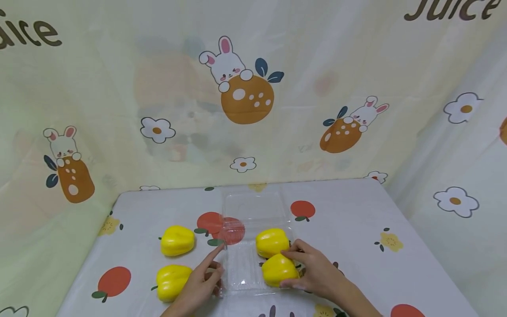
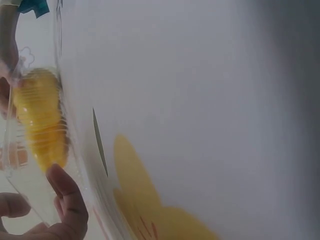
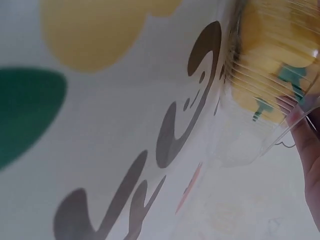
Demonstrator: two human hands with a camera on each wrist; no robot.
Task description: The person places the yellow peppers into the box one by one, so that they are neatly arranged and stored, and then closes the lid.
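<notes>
A clear plastic clamshell box (image 1: pixel 241 281) lies with its lid (image 1: pixel 255 204) folded back away from me. Two yellow bell peppers sit along the box's right side: a far one (image 1: pixel 272 242) and a near one (image 1: pixel 279 270). My right hand (image 1: pixel 317 268) holds the near pepper between thumb and fingers. At the box's left edge, my left hand (image 1: pixel 202 279) touches the rim with its index finger extended. Through the ribbed wall, the peppers (image 2: pixel 42 110) show in the left wrist view. In the right wrist view, green stems show on the peppers (image 3: pixel 270 55).
Two more yellow bell peppers lie left of the box, a far one (image 1: pixel 177 241) and a near one (image 1: pixel 172 281) partly behind my left hand. A printed cloth covers the table (image 1: pixel 348 220). Behind it hangs a curtain (image 1: pixel 297 154) with rabbits and flowers.
</notes>
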